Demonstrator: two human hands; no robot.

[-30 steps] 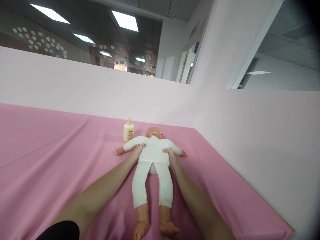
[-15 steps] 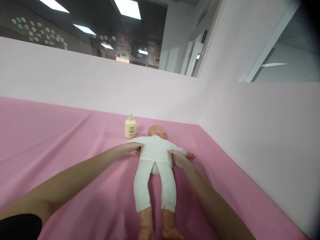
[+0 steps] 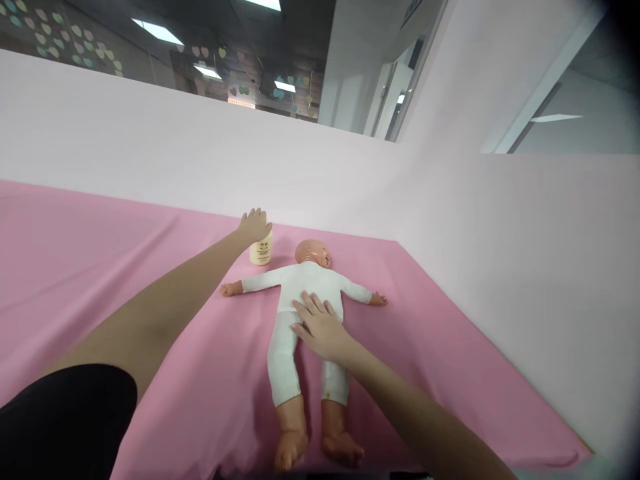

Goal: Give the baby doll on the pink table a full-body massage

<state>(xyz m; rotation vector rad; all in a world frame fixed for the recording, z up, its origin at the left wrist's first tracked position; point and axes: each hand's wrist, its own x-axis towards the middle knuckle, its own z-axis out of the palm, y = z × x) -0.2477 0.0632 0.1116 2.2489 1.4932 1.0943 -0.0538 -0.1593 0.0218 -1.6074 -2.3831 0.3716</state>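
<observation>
Nearest to me: a black sleeve (image 3: 65,420) at lower left, my left forearm running out from it across the pink sheet (image 3: 100,267) that covers the surface.

Doll (image 3: 305,313) lies on its back along the sheet, bare feet toward me, head away, arms spread out to both sides. It wears a white suit; the head is tipped toward the right.

My right hand (image 3: 320,327) rests flat on the doll's belly and hip. Its fingers (image 3: 306,308) are spread and extended, palm down, touching the white suit. They are not curled around anything; a flat press, no grasp.

Farther out: my left hand (image 3: 254,225) is over the top of the bottle (image 3: 261,252), which stands upright on the sheet just left of the doll's head. The cap is hidden under the hand. Fingers look loosely spread over it; I cannot tell whether they have closed on the bottle or only touch it.

Beyond that: a pale pink partition (image 3: 150,153) rises at the far edge of the sheet and turns along the right side. Above it, ceiling lights (image 3: 157,31).
</observation>
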